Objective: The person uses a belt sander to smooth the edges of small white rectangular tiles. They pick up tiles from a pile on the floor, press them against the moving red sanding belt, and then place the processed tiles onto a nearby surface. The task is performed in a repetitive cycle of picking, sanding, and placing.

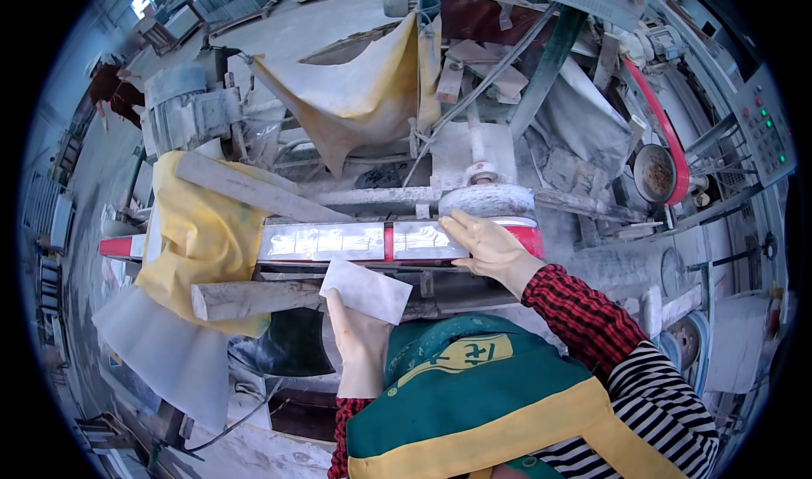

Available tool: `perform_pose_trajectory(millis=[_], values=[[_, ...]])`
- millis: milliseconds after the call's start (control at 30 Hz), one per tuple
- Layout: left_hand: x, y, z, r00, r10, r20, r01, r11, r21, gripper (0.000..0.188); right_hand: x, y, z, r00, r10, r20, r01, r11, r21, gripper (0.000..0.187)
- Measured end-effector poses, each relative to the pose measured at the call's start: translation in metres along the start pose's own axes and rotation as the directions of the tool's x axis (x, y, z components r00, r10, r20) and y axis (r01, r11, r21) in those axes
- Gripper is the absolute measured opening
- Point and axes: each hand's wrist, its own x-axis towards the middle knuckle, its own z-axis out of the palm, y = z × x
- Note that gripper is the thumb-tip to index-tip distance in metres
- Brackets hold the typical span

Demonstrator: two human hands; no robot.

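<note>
My left hand (357, 344), in a pale cream glove, holds a thin white rectangular tile (370, 291), its thumb against the near left corner. The fingers beneath the tile are hidden. My right hand (491, 246), in a matching glove, rests with fingers stretched out at the right end of a long red belt (389, 242) with shiny silver patches on it. A dusty round wheel (486, 201) sits just beyond those fingers. Nothing shows in the right hand. The tile is in front of the belt, apart from the right hand.
Yellow cloth (203, 233) drapes over the belt's left part, beside a wooden beam (254, 300). A cloth sheet (355, 90) hangs behind. On the right stand another red belt (664, 123) and a control panel (765, 128). A person (117, 90) is far left.
</note>
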Motion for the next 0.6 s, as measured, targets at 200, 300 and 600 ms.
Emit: perform_pose_trajectory(millis=[200,300,600], values=[[-0.01,-0.004,0.029,0.922,0.234,-0.307,-0.142,0.945,0.294,0.087,0.005,-0.006,-0.012,0.988,0.13,0.084,-0.129,0.991,-0.019,0.075],[-0.012,0.0,0.026,0.892,0.357,-0.277,-0.017,0.639,0.769,0.095,0.003,0.006,0.002,0.958,0.261,0.118,-0.285,0.838,0.465,0.062],[0.007,-0.022,0.056,0.958,0.285,-0.034,-0.264,0.921,0.286,0.054,0.002,-0.072,0.017,0.943,0.296,-0.152,-0.154,0.794,0.588,0.068]])
